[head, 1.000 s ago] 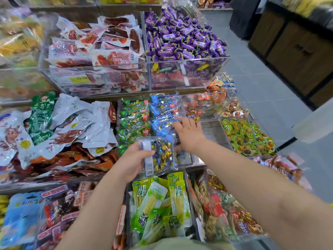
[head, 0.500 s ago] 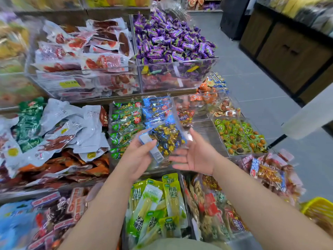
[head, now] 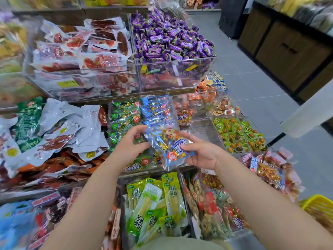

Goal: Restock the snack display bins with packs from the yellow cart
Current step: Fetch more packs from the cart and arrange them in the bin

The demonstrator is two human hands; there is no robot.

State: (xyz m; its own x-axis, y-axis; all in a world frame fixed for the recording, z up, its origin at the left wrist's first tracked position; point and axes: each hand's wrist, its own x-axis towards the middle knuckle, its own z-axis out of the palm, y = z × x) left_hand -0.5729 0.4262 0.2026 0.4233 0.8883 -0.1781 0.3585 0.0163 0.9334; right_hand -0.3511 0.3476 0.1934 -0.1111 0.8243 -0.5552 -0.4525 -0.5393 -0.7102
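The right hand (head: pixel 201 154) now joins the left hand (head: pixel 128 147); two hands pinch one blue pack (head: pixel 169 144) (label facing up).

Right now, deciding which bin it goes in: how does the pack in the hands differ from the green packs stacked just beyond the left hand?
The held pack has blue edges; the green packs have green ones. The held pack is tilted, lifted between left hand and right hand; the green packs lie stacked one behind another. Both show clear film and a round red logo.
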